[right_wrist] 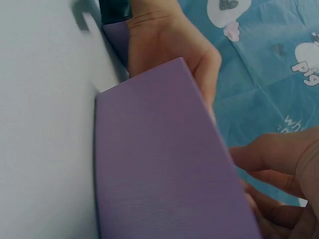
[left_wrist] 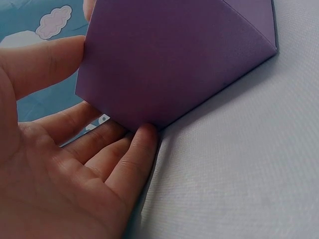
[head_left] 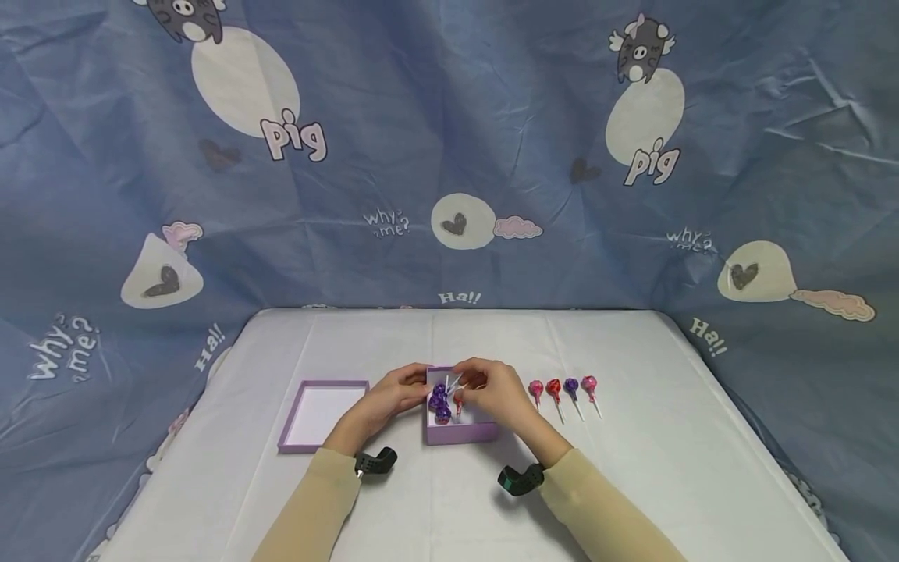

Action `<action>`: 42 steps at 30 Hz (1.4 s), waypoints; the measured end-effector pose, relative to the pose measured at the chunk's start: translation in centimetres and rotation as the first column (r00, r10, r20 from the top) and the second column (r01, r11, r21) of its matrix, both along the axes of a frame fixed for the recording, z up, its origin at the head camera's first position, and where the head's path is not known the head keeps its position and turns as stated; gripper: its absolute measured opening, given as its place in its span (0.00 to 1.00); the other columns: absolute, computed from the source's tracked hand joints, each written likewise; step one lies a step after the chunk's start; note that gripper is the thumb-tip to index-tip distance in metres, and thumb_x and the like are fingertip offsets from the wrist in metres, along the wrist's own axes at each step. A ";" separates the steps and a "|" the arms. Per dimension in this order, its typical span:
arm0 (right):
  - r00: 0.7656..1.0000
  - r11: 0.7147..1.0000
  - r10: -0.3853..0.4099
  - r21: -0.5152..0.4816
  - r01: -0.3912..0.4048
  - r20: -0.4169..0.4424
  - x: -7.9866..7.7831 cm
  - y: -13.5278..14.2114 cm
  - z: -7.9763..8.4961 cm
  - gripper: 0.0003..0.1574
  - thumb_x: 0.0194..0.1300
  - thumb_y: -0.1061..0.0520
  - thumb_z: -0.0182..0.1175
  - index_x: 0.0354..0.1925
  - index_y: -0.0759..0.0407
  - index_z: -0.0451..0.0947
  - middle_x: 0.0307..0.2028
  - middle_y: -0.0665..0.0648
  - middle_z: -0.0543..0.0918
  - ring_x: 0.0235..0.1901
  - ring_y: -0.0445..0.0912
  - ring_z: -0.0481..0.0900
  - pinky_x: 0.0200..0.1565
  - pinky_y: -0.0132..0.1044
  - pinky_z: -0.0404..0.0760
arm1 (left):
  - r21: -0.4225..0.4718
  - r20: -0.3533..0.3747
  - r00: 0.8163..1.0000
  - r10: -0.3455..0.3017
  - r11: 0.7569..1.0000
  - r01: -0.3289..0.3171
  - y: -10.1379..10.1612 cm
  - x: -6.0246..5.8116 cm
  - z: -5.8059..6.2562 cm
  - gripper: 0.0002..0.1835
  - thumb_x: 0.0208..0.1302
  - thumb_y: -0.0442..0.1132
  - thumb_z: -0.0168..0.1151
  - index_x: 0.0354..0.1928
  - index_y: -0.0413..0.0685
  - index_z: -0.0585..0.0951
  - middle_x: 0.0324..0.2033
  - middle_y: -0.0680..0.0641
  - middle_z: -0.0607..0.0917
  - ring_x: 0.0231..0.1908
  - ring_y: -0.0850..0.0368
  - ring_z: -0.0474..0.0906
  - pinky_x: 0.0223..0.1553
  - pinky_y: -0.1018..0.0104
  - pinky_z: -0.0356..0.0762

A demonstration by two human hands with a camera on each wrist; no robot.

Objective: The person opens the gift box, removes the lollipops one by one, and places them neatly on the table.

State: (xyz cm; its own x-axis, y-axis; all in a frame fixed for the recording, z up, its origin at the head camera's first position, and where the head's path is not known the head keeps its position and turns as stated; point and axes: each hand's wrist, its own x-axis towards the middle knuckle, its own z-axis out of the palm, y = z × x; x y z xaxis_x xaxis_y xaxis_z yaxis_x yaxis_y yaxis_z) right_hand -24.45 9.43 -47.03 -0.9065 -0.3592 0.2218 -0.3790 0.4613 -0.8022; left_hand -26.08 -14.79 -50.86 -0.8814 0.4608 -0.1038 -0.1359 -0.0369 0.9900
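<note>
In the head view, an open purple box (head_left: 461,434) with a white inside stands mid-table. My left hand (head_left: 393,398) holds its left side, and the left wrist view shows the thumb at the wall's upper edge and the fingers against the outside. Several purple lollipops (head_left: 439,402) lie at the left inside the box, white sticks pointing up. My right hand (head_left: 495,390) reaches over the right wall and pinches a red lollipop (head_left: 459,400) inside. In the right wrist view, the box wall (right_wrist: 159,149) partly hides the right fingers.
Right of the box, a row of lollipops lies on the white table: a pink one (head_left: 536,388), a red one (head_left: 554,386), a purple one (head_left: 571,385) and another pink one (head_left: 589,382). The purple-rimmed lid (head_left: 300,449) lies left. A blue printed cloth (head_left: 393,156) hangs behind.
</note>
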 end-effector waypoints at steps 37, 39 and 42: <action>0.979 0.857 0.165 0.509 -0.083 -0.117 -0.1 -2.3 -0.2 0.20 0.46 0.45 0.82 0.36 0.42 0.84 0.26 0.38 0.81 0.27 0.33 0.76 0.28 0.36 0.75 | -0.007 -0.020 1.000 -0.002 1.000 0.002 0.2 0.2 -0.4 0.27 0.70 0.33 0.58 0.68 0.33 0.68 0.62 0.35 0.75 0.60 0.47 0.75 0.63 0.57 0.73; 0.981 0.857 0.149 0.511 -0.067 -0.122 -0.1 -2.4 -0.2 0.20 0.45 0.45 0.82 0.33 0.43 0.81 0.24 0.37 0.79 0.26 0.33 0.75 0.28 0.36 0.74 | -0.002 -0.021 1.000 -0.001 1.000 0.001 0.1 0.2 -0.4 0.27 0.71 0.32 0.58 0.69 0.33 0.68 0.63 0.33 0.74 0.61 0.45 0.74 0.63 0.57 0.73; 0.983 0.859 0.136 0.509 -0.057 -0.120 0.0 -2.5 0.0 0.20 0.45 0.45 0.83 0.31 0.44 0.80 0.23 0.36 0.78 0.25 0.34 0.75 0.28 0.37 0.74 | -0.001 -0.024 1.000 -0.003 1.000 0.003 0.0 0.1 -0.4 0.27 0.71 0.32 0.58 0.69 0.32 0.67 0.64 0.33 0.74 0.62 0.44 0.74 0.63 0.57 0.73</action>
